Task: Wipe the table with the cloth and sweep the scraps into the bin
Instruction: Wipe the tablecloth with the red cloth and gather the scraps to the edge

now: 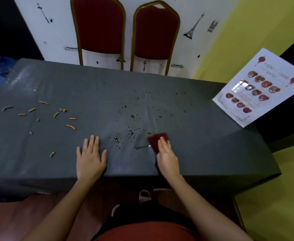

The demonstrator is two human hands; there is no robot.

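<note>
A grey-covered table (pixel 203 153) fills the view. My right hand (pixel 167 158) presses a dark red cloth (pixel 157 139) onto it near the front edge, right of centre. Brownish liquid drops (pixel 132 116) are spattered over the middle, just beyond the cloth, with a wet streak (pixel 142 146) beside it. My left hand (pixel 90 158) lies flat with fingers spread on the cover, left of the spill. Several orange scraps (pixel 70 126) lie scattered over the left part of the table. No bin is in view.
Two red chairs (pixel 99 30) with gold frames stand behind the far edge. A laminated picture menu (pixel 259 87) rests at the table's right end. Blue water bottles (pixel 0 63) stand off the far left corner. A sandalled foot (pixel 143 195) shows below the front edge.
</note>
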